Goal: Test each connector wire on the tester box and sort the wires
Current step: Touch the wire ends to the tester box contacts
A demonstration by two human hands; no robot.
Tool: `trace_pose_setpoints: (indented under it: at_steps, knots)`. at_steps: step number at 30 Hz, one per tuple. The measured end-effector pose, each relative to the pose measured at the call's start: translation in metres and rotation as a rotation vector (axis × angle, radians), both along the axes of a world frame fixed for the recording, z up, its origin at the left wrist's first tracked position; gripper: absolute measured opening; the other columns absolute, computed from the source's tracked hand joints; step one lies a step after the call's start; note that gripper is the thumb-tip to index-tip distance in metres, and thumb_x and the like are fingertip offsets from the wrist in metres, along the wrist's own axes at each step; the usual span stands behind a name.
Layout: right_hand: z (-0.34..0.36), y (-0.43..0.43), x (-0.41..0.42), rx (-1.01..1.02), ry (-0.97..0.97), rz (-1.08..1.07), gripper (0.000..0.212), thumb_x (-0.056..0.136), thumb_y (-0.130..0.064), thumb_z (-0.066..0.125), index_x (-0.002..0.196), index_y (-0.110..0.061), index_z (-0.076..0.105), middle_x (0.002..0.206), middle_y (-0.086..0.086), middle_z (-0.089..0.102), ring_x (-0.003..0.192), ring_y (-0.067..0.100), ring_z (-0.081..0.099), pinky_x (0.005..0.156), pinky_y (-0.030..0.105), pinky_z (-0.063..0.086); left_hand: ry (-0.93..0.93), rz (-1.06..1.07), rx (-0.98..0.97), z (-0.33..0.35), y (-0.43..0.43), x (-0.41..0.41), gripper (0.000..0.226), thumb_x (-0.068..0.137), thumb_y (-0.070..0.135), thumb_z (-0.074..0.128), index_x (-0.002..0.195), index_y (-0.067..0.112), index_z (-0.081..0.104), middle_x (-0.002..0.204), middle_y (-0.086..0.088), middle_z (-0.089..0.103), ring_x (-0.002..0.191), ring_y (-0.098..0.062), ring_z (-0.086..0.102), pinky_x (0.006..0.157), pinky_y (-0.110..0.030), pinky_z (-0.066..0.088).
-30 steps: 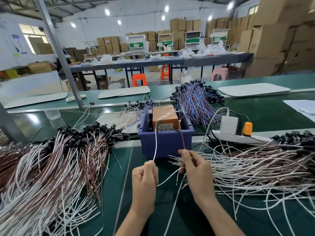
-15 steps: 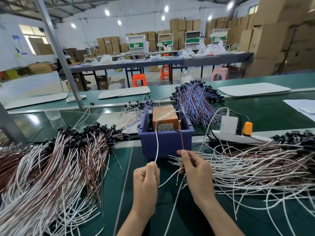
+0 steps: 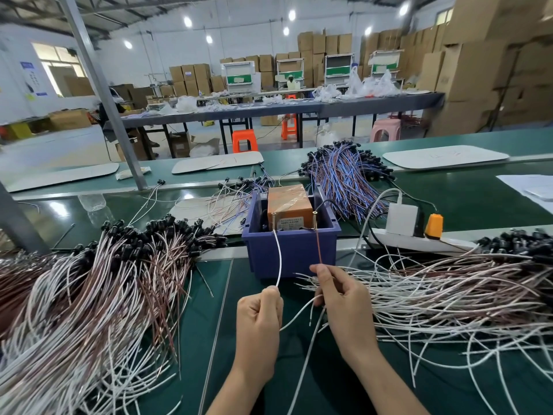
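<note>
Connector wire's white lead (image 3: 280, 259) and brown lead (image 3: 318, 241) reach the tester box (image 3: 288, 205) at twelve o'clock. We pinch one in each of our hands, left hand (image 3: 258, 322) and right hand (image 3: 344, 301), probably pressing them to its posts for contact.

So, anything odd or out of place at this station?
Nothing spilled or broken. Only oddity: the orange tester box is wrapped in crinkled clear film and sits in a blue plastic bin, which looks makeshift.
</note>
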State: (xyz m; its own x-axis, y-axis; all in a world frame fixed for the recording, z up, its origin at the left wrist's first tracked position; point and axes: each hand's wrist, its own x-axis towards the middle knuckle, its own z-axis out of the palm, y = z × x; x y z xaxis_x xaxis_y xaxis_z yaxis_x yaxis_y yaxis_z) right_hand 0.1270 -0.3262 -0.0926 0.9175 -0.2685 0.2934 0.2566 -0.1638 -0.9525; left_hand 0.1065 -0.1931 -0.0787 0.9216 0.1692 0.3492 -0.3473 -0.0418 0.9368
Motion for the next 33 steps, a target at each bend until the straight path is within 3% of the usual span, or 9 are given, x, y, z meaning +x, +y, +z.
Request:
trace_pose_setpoints:
  at_steps: [33]
  knots:
    - [-0.0003, 0.0004, 0.0010, 0.020, 0.007, 0.002, 0.018, 0.101, -0.039, 0.055, 0.097, -0.039, 0.073, 0.068, -0.005, 0.067, 0.060, 0.007, 0.064, 0.055, 0.018, 0.050, 0.023, -0.002, 0.001, -0.0012, 0.0005, 0.0008, 0.043, 0.079, 0.039, 0.046, 0.051, 0.019, 0.020, 0.050, -0.010, 0.018, 0.053, -0.025, 0.012, 0.048, -0.035, 0.014]
